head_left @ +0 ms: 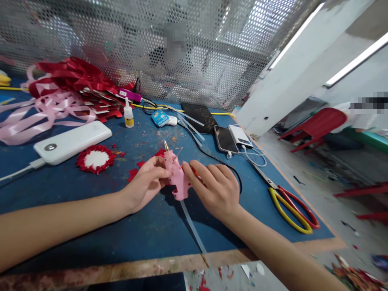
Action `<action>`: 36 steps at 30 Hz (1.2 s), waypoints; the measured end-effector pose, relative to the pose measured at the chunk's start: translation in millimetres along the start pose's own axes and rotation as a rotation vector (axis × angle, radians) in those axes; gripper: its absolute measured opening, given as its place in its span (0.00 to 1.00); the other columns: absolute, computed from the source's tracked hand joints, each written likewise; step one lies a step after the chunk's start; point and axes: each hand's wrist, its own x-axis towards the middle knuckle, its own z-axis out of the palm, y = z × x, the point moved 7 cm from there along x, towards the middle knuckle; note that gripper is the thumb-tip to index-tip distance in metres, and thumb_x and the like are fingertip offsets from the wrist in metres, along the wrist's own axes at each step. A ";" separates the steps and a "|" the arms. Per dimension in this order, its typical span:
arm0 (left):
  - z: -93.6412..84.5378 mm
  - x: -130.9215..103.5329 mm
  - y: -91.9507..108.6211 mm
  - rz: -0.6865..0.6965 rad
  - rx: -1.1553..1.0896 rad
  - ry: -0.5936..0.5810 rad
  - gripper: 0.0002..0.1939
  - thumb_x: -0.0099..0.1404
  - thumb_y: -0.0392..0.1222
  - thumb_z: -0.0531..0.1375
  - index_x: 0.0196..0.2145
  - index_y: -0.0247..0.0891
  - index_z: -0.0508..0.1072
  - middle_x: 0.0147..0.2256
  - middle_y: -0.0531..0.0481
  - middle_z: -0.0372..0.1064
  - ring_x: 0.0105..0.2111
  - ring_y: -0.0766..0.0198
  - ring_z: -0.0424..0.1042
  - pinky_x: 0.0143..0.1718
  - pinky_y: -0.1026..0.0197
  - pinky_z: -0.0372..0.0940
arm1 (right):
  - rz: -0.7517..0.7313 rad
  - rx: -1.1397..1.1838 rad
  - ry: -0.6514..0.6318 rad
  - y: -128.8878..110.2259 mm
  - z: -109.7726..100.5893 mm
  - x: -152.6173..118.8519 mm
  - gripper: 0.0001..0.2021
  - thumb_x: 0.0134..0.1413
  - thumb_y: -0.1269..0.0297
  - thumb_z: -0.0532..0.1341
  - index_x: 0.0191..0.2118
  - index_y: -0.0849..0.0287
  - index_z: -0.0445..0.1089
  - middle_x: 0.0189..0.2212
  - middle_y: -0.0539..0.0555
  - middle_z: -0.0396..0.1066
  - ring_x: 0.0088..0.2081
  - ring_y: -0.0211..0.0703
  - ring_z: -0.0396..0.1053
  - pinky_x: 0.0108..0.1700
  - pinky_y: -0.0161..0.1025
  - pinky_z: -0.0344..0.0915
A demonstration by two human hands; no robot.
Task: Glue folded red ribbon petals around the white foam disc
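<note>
Between my hands is a pink hot glue gun (179, 180), its metal nozzle pointing away from me. A long clear glue stick (194, 230) sticks out of its back toward the table's front edge. My left hand (148, 180) pinches the gun's body near the nozzle with thumb and fingers. Curled around the handle side is my right hand (216, 188); its fingertips and part of the handle are hidden. Red fabric pieces (133, 173) lie beside and behind my left hand. To the left rests a round white disc with a ruffled red edge (96, 159).
Scissors (286, 202) lie right, near a phone (226, 139) and a white power bank (240, 135). Leftward are another power bank (74, 141), a small glue bottle (128, 115), pink ribbon (51, 111) and red ribbon (81, 74). A perforated metal screen (145, 48) stands behind.
</note>
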 end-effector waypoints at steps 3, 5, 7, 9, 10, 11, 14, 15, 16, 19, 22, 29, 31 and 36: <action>3.6 1.0 0.6 -0.039 -0.041 -0.035 0.04 0.51 0.38 0.59 0.27 0.36 0.67 0.25 0.53 0.65 0.29 0.65 0.66 0.34 0.61 0.62 | -0.016 -0.007 0.007 -2.1 -0.8 0.0 0.10 0.59 0.73 0.56 0.44 0.62 0.69 0.38 0.52 0.75 0.27 0.36 0.59 0.30 0.39 0.52; 2.9 1.9 1.1 -0.054 -0.034 -0.012 0.04 0.53 0.39 0.58 0.26 0.36 0.67 0.24 0.53 0.65 0.28 0.66 0.65 0.32 0.62 0.62 | -0.027 -0.006 0.014 -4.0 -1.6 0.1 0.10 0.58 0.73 0.56 0.45 0.63 0.69 0.38 0.52 0.75 0.27 0.36 0.59 0.30 0.39 0.53; 1.7 2.4 1.6 -0.058 -0.025 0.021 0.04 0.53 0.38 0.59 0.25 0.36 0.67 0.23 0.54 0.64 0.26 0.67 0.63 0.31 0.62 0.61 | -0.035 -0.002 0.017 -5.8 -2.0 0.4 0.10 0.58 0.73 0.56 0.45 0.63 0.69 0.38 0.52 0.75 0.27 0.36 0.59 0.30 0.39 0.53; 1.0 2.1 2.0 -0.053 -0.018 0.046 0.04 0.52 0.37 0.59 0.24 0.36 0.65 0.22 0.55 0.63 0.25 0.68 0.62 0.29 0.63 0.61 | -0.037 0.000 0.014 -6.8 -2.1 0.7 0.10 0.58 0.73 0.56 0.45 0.63 0.70 0.38 0.52 0.75 0.27 0.36 0.59 0.30 0.39 0.53; 0.7 1.9 2.0 -0.050 -0.011 0.056 0.05 0.51 0.36 0.60 0.24 0.37 0.65 0.22 0.55 0.63 0.25 0.68 0.61 0.29 0.63 0.61 | -0.036 0.001 0.012 -7.1 -2.0 0.7 0.10 0.58 0.73 0.56 0.45 0.63 0.70 0.38 0.52 0.75 0.27 0.36 0.58 0.30 0.39 0.53; 0.2 1.5 1.9 -0.047 -0.003 0.067 0.05 0.51 0.36 0.60 0.24 0.37 0.64 0.22 0.55 0.63 0.25 0.68 0.62 0.29 0.63 0.61 | -0.036 0.000 0.010 -7.3 -2.0 0.7 0.10 0.59 0.73 0.56 0.45 0.63 0.70 0.38 0.52 0.75 0.27 0.36 0.58 0.30 0.39 0.53; -1.8 0.5 1.3 -0.029 0.011 0.092 0.05 0.51 0.34 0.60 0.26 0.37 0.64 0.24 0.55 0.63 0.27 0.68 0.63 0.32 0.63 0.61 | -0.034 0.002 0.007 -7.2 -2.0 0.5 0.10 0.58 0.72 0.57 0.44 0.63 0.70 0.38 0.52 0.75 0.27 0.36 0.59 0.30 0.39 0.53; -1.9 0.2 1.2 -0.022 0.013 0.090 0.06 0.51 0.34 0.60 0.26 0.36 0.64 0.25 0.56 0.63 0.27 0.69 0.63 0.32 0.64 0.61 | -0.032 0.003 0.006 -6.9 -2.0 0.4 0.10 0.58 0.72 0.57 0.44 0.63 0.70 0.38 0.52 0.75 0.27 0.36 0.59 0.30 0.39 0.53; -1.8 0.0 1.0 -0.015 0.015 0.082 0.06 0.51 0.33 0.59 0.26 0.36 0.64 0.25 0.56 0.63 0.27 0.69 0.63 0.32 0.64 0.61 | -0.029 0.004 0.005 -6.6 -2.0 0.4 0.10 0.58 0.72 0.57 0.45 0.63 0.70 0.38 0.53 0.75 0.27 0.36 0.59 0.30 0.39 0.53; -1.3 -0.3 0.2 -0.008 0.022 0.061 0.06 0.51 0.33 0.59 0.26 0.36 0.64 0.26 0.55 0.63 0.27 0.69 0.63 0.33 0.64 0.60 | -0.019 0.004 -0.003 -5.8 -1.5 0.4 0.10 0.58 0.73 0.57 0.45 0.62 0.70 0.38 0.52 0.74 0.27 0.36 0.59 0.30 0.39 0.52; -1.9 -0.5 -0.3 -0.012 0.031 0.067 0.06 0.51 0.32 0.60 0.28 0.36 0.64 0.28 0.54 0.65 0.29 0.68 0.64 0.34 0.64 0.61 | -0.015 0.013 -0.015 -5.5 -0.7 0.7 0.10 0.58 0.73 0.56 0.45 0.62 0.70 0.38 0.52 0.74 0.27 0.36 0.59 0.30 0.39 0.52; -2.1 -0.6 -0.2 -0.011 0.038 0.085 0.09 0.49 0.31 0.61 0.29 0.35 0.65 0.28 0.53 0.65 0.30 0.68 0.65 0.36 0.64 0.61 | 0.000 0.021 -0.007 -3.4 0.2 0.5 0.10 0.60 0.74 0.55 0.44 0.63 0.70 0.37 0.52 0.75 0.27 0.36 0.60 0.30 0.39 0.52; -2.9 -0.4 -0.6 -0.010 0.049 0.088 0.10 0.48 0.30 0.61 0.30 0.35 0.65 0.29 0.53 0.65 0.30 0.68 0.65 0.36 0.64 0.61 | 0.003 0.018 -0.004 -2.9 0.5 0.1 0.10 0.60 0.73 0.54 0.44 0.62 0.70 0.37 0.52 0.75 0.27 0.35 0.60 0.31 0.39 0.52; -4.9 -2.0 0.2 0.013 0.073 0.078 0.11 0.48 0.30 0.61 0.31 0.35 0.65 0.29 0.52 0.65 0.31 0.67 0.66 0.37 0.63 0.62 | 0.009 0.007 -0.009 -1.8 1.0 0.5 0.10 0.60 0.73 0.55 0.44 0.61 0.70 0.38 0.51 0.75 0.27 0.36 0.59 0.30 0.39 0.52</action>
